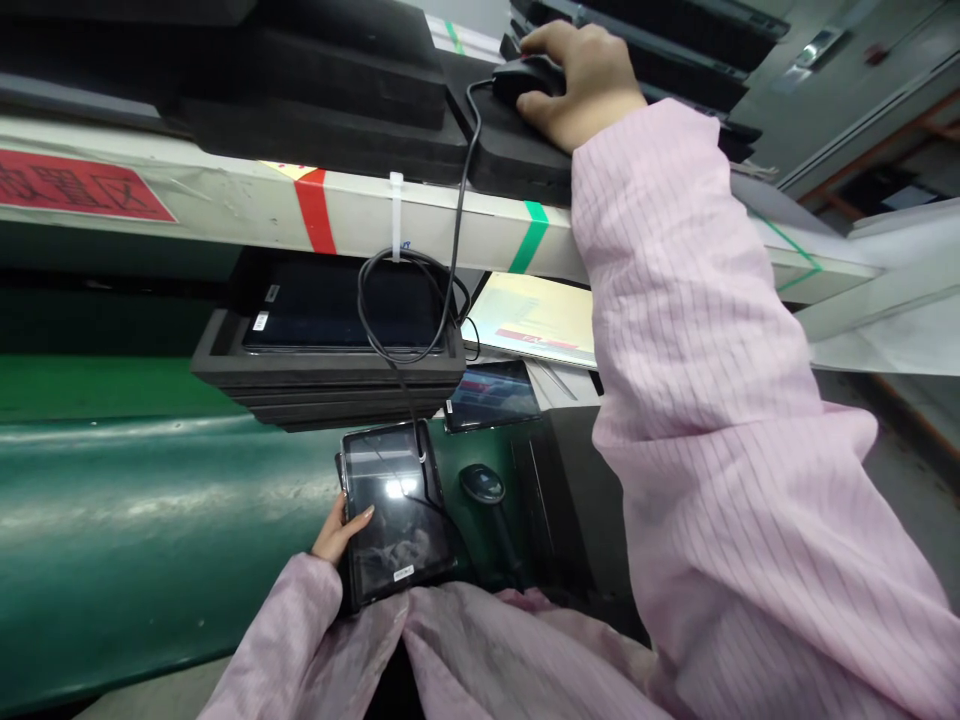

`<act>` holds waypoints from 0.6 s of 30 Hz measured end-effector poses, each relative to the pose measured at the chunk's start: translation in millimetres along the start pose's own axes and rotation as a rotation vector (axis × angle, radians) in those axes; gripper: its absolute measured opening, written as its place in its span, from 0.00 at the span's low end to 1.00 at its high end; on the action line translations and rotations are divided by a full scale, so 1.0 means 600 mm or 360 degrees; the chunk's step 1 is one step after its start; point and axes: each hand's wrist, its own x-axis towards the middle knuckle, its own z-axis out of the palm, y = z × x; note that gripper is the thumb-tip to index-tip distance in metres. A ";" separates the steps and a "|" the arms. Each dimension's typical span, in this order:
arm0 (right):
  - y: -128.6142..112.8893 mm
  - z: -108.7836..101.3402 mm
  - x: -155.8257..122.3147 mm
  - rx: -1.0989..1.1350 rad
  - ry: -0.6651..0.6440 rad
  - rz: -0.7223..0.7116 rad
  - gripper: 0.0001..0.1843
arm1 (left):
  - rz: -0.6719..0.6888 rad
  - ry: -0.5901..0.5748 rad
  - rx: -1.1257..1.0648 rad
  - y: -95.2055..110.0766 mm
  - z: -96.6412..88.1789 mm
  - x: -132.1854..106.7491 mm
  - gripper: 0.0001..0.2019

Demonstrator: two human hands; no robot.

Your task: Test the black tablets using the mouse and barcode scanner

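Note:
My right hand (581, 85) reaches up to the upper shelf and lies curled over a black computer mouse (525, 75), fingers wrapped on it. The mouse's black cable (457, 210) hangs down over the shelf rail and loops below. My left hand (341, 535) holds a dark tablet (394, 515) by its left edge, low near my lap, with the thumb on its rim. The screen is dark and reflects a light. Both arms wear pink striped sleeves.
A white shelf rail (225, 205) with red and green tape crosses the view. Black foam trays (330, 375) stacked under it hold another tablet. A green conveyor belt (135, 520) lies at left. A black round stand (484, 485), a second tablet (491, 395) and a paper sheet (536, 320) sit behind.

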 end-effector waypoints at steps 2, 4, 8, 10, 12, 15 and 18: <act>0.001 -0.001 0.002 0.0037 -0.0007 -0.0072 0.28 | 0.0010 0.0003 0.0013 0.000 0.000 0.000 0.35; 0.003 -0.001 0.003 0.0096 -0.0010 -0.0159 0.29 | 0.0010 0.0002 0.0015 0.000 0.001 0.001 0.36; 0.010 -0.001 0.004 0.0160 0.0008 -0.0260 0.28 | 0.0012 0.0011 0.0026 -0.002 0.001 0.002 0.37; 0.014 -0.001 0.005 0.0214 0.0007 -0.0322 0.26 | 0.0022 0.0017 0.0051 -0.004 0.000 0.002 0.38; 0.017 -0.001 0.006 0.0302 -0.0007 -0.0382 0.27 | 0.0022 0.0013 0.0071 -0.005 0.000 0.003 0.38; 0.016 -0.001 0.008 0.0344 -0.0020 -0.0374 0.30 | 0.0010 -0.0002 0.0082 -0.005 -0.001 0.003 0.38; 0.011 0.001 0.009 0.0265 -0.0028 -0.0302 0.30 | 0.0011 -0.0014 0.0066 -0.006 -0.002 0.004 0.37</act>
